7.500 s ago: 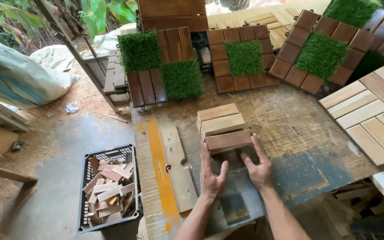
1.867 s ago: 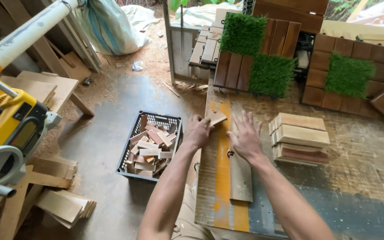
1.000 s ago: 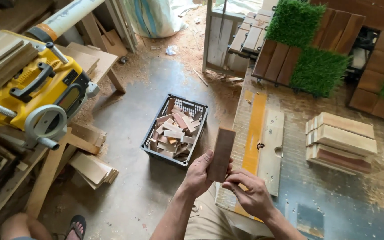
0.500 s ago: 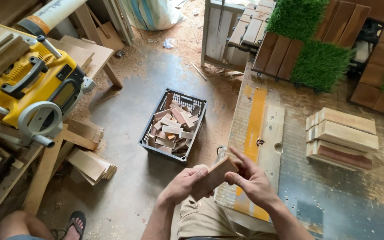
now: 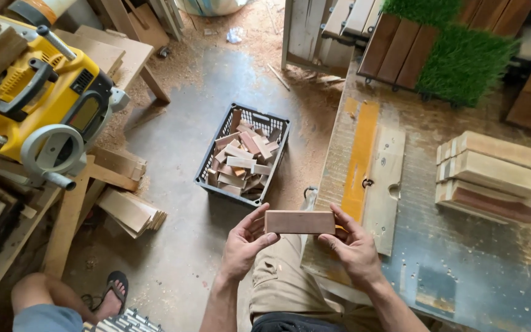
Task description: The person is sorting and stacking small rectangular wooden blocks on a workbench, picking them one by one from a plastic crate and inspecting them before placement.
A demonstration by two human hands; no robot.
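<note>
A short reddish wooden block (image 5: 300,222) is held level in front of me, one end in each hand. My left hand (image 5: 245,243) grips its left end and my right hand (image 5: 354,245) grips its right end. Below the block are my lap and the near edge of the worn workbench (image 5: 475,258). A black plastic crate (image 5: 243,155) full of wood offcuts stands on the concrete floor just beyond my hands. On the bench to the right lies a stack of wooden slats (image 5: 492,174).
A yellow thickness planer (image 5: 38,104) sits on a stand at left, with loose boards (image 5: 130,212) beneath it. Another person's leg and sandalled foot (image 5: 113,294) show at bottom left. Wood and artificial grass tiles (image 5: 444,49) lie at the top right.
I took a block from the bench, drew it toward my lap and turned it from upright to level; my head has turned left toward the floor and crate.
</note>
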